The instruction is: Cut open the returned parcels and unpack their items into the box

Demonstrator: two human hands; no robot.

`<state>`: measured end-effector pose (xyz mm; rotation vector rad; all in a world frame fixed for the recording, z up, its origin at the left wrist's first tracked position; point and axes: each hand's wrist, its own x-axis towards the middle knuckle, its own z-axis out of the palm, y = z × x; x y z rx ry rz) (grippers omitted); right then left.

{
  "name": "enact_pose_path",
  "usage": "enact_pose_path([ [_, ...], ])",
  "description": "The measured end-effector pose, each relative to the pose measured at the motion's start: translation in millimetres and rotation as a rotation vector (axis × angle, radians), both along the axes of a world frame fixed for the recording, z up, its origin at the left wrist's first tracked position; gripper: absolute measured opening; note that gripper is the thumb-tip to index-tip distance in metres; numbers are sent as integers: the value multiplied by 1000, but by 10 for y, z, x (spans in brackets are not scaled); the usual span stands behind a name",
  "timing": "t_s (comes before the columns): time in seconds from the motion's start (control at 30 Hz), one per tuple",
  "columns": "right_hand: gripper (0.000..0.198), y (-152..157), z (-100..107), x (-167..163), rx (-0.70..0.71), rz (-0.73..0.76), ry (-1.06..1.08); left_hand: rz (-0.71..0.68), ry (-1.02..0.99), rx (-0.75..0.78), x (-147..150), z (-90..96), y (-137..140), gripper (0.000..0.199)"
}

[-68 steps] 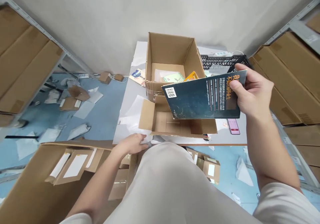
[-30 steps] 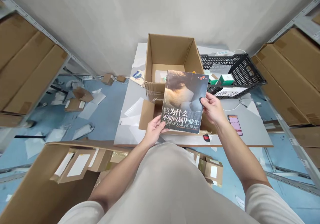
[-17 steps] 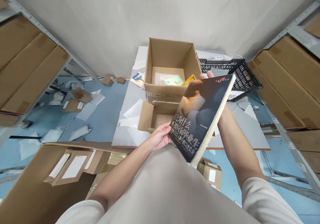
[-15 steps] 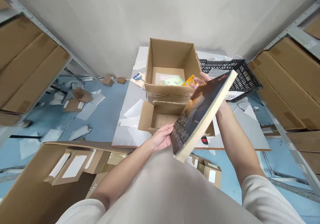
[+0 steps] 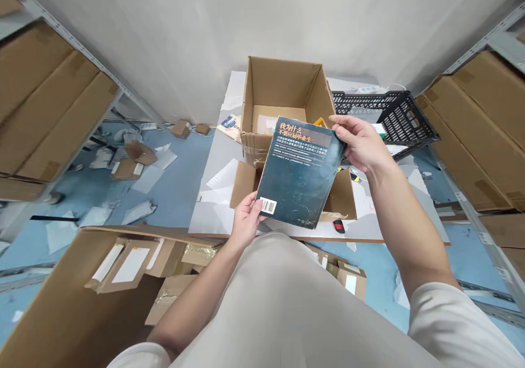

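Note:
A dark teal book (image 5: pixel 297 179) is held up in front of me, its barcoded cover facing me. My left hand (image 5: pixel 246 217) pinches its lower left corner, thumb beside the barcode. At the upper right corner, my right hand (image 5: pixel 361 141) grips it between thumb and fingers. Behind the book, a small open carton (image 5: pixel 344 196) is partly hidden. Beyond that stands a larger open cardboard box (image 5: pixel 283 81), with a yellow item (image 5: pixel 320 122) and something pale showing inside.
A black plastic crate (image 5: pixel 410 119) stands at the table's right. A booklet (image 5: pixel 229 126) lies left of the large box. A red and black object (image 5: pixel 338 226) sits near the table's front edge. Below left, a big carton (image 5: pixel 53 297) holds several labelled packages. Papers litter the blue floor.
The book has turned from an edge-on tilt to show its flat barcoded cover. My right hand has come from behind it to its upper right corner; my left hand has shifted slightly left.

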<state>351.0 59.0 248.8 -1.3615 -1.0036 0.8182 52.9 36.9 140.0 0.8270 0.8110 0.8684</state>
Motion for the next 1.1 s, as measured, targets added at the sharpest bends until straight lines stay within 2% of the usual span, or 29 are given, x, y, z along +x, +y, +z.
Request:
enact_pose_path([
  [0.1, 24, 2, 3, 12, 33, 25, 30, -29, -34, -48, 11, -53, -37, 40],
  [0.27, 23, -26, -27, 17, 36, 10, 39, -20, -70, -98, 33, -32, -59, 40],
  [0.5, 44, -157, 123, -32, 94, 21, 116, -79, -193, -218, 138, 47, -12, 33],
  [0.6, 51, -109, 94, -130, 126, 31, 125, -180, -237, -353, 224, 81, 10, 26],
  [0.7, 65, -29, -7, -214, 87, 99, 146, -373, -237, -483, 296, 105, -4, 23],
  [0.77, 66, 1, -67, -240, 55, 142, 170, -509, -246, -510, 317, 123, -29, 27],
  [0.83, 61, 9, -100, -242, 45, 138, 174, -577, -253, -471, 300, 153, -45, 33],
  [0.9, 54, 3, -114, -231, 41, 99, 152, -523, -273, -399, 228, 198, -28, 39],
  [1.03, 43, -12, -151, -209, -10, 41, 110, -321, -295, -276, -29, 259, 98, 65],
  [1.1, 41, -18, -191, -213, -24, 32, 98, -254, -192, -207, -129, 240, 149, 60],
])
